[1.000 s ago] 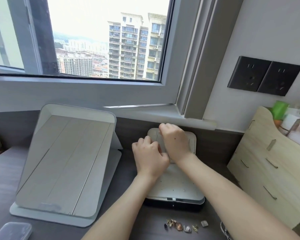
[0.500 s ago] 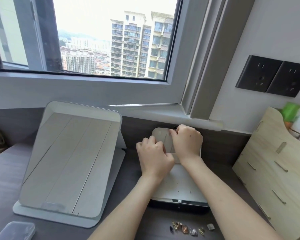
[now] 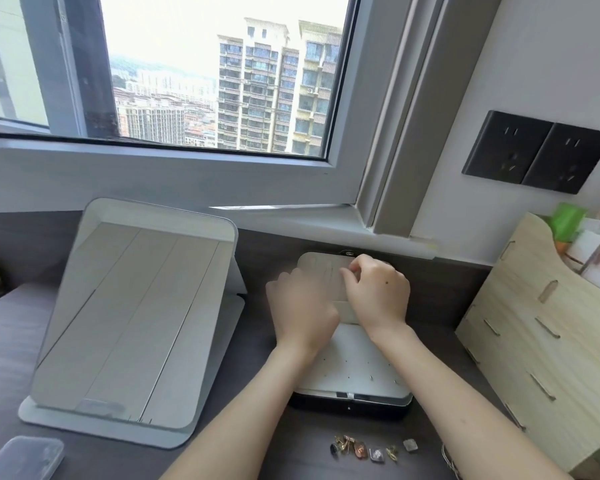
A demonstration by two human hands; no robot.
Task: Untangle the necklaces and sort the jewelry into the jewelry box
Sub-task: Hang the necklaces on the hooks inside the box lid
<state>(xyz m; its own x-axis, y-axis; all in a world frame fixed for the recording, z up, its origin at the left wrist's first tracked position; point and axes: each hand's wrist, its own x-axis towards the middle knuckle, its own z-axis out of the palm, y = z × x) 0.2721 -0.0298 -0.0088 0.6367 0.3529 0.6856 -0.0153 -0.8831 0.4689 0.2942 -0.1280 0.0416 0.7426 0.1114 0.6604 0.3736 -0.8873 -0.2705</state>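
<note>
The jewelry box [image 3: 349,406] sits open on the desk [image 3: 250,445] against the back wall, between a tilted mirror [image 3: 136,317] and a wooden drawer unit [image 3: 548,334]. It has a black base. A pale panel dotted with small holes lies flat over it, and a pale lid lining stands upright behind.

Both hands work at that lining. The right hand [image 3: 378,292] has its fingers curled, with thumb and forefinger meeting near the lid's top edge. Whether they pinch a chain there is too small to tell. The left hand [image 3: 302,313] is blurred, its fingers bent toward the lining, and its hold cannot be made out.

The sorting looks far from finished. A row of small jewelry pieces [image 3: 371,450] lies on the desk just in front of the box. What may be a chain [image 3: 449,459] shows at the lower right edge. Only a few tiny items seem to sit on the holed panel.
</note>
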